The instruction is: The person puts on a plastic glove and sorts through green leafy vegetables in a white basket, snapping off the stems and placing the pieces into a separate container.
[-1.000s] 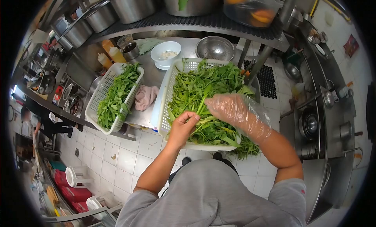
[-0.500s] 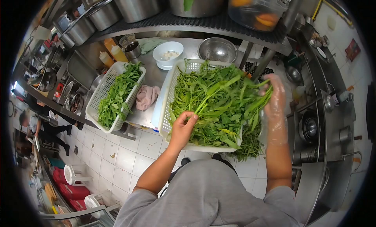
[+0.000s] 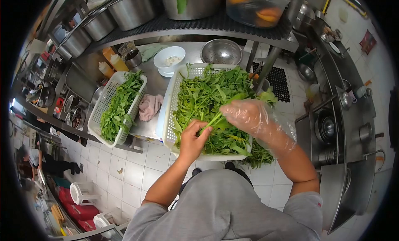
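My left hand (image 3: 193, 140), bare, pinches the lower ends of a small bunch of water spinach stems (image 3: 214, 119). In a loose clear plastic glove, my right hand (image 3: 246, 117) is closed round the same stems a little farther up, close to my left. Both hands are above a large white perforated basket (image 3: 169, 135) heaped with water spinach (image 3: 199, 91). Leafy ends beyond my right hand are partly hidden by it. More greens (image 3: 259, 156) lie low beyond the basket's right front corner.
A smaller white basket (image 3: 94, 125) of greens stands left, with a pink cloth (image 3: 150, 107) between the two. Behind are a white bowl (image 3: 169, 58), a steel colander (image 3: 221, 52) and sauce bottles (image 3: 119, 63). Steel pots (image 3: 132, 9) line the shelf (image 3: 191, 36) overhead. A person (image 3: 54, 160) is far left.
My right hand has swung left and inward from the basket's right side to the stems beside my left hand. My left hand keeps its pinch. The view has shifted slightly.
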Motion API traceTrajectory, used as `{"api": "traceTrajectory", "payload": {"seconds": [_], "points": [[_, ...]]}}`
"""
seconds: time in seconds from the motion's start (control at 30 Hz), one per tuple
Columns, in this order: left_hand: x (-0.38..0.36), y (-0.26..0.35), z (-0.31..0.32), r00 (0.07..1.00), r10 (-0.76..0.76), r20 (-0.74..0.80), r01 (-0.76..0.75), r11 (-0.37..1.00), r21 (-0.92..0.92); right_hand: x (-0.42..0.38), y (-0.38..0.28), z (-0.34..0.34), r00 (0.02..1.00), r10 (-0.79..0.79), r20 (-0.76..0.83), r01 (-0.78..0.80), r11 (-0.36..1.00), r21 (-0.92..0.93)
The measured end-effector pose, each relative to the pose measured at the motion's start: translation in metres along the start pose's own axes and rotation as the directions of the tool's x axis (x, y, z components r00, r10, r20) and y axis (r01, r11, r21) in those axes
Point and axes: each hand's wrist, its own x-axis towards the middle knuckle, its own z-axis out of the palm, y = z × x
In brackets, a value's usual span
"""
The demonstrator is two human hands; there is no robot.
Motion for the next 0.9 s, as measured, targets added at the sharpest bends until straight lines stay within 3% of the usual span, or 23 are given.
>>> {"api": "traceTrajectory", "payload": {"seconds": [0.03,0.13,0.2,0.27,0.37,0.4,0.43,0.47,0.5,0.53,0.6,0.67,0.8,0.9], "points": [[-0.001,0.003,-0.001,0.998,-0.057,0.036,0.059,0.997,-0.059,0.002,0.000,0.004,0.997,-0.072,0.029,0.075,0.991,-0.108],[-0.006,0.004,-0.005,0.983,-0.164,0.082,0.176,0.970,-0.166,0.000,0.004,0.026,0.991,-0.132,0.002,0.132,0.988,-0.083],[-0.007,0.005,-0.008,0.913,-0.377,0.157,0.408,0.850,-0.332,-0.001,0.005,0.030,0.989,-0.148,0.016,0.149,0.987,-0.065],[-0.010,0.001,-0.009,0.903,-0.398,0.164,0.430,0.830,-0.356,-0.001,0.003,0.033,0.986,-0.163,0.030,0.164,0.985,-0.046],[-0.011,0.007,-0.007,0.904,-0.388,0.176,0.427,0.828,-0.364,0.001,0.000,0.037,0.990,-0.119,-0.074,0.121,0.992,0.025],[-0.011,0.009,-0.006,0.916,-0.359,0.179,0.400,0.847,-0.350,0.003,0.000,0.038,0.987,0.014,-0.159,0.030,0.962,0.273],[-0.011,0.009,-0.007,0.916,-0.359,0.182,0.401,0.846,-0.351,0.006,0.003,0.039,0.964,0.165,-0.207,-0.038,0.860,0.508],[-0.010,0.007,-0.008,0.933,-0.322,0.163,0.358,0.882,-0.307,0.013,0.014,0.038,0.914,0.332,-0.234,-0.138,0.795,0.591],[-0.008,0.006,-0.010,0.949,-0.280,0.147,0.310,0.914,-0.262,0.012,0.028,0.025,0.688,0.723,0.063,-0.465,0.373,0.803],[-0.010,0.004,-0.011,0.950,-0.273,0.153,0.305,0.915,-0.265,0.007,0.048,0.019,0.705,0.704,0.088,-0.247,0.127,0.961],[-0.015,-0.004,-0.014,0.881,-0.459,0.112,0.464,0.795,-0.391,0.006,0.065,0.008,0.718,0.695,0.048,-0.148,0.084,0.985],[-0.012,-0.010,-0.017,0.877,-0.467,0.111,0.465,0.769,-0.439,0.000,0.072,0.002,0.689,0.723,0.045,-0.068,0.004,0.998],[-0.007,-0.007,-0.024,0.863,-0.501,0.069,0.454,0.707,-0.543,-0.018,0.079,-0.009,0.762,0.632,0.142,-0.053,-0.157,0.986],[-0.001,-0.001,-0.028,0.870,-0.493,0.017,0.423,0.728,-0.540,-0.024,0.078,-0.009,0.741,0.661,0.116,-0.033,-0.137,0.990]]}}
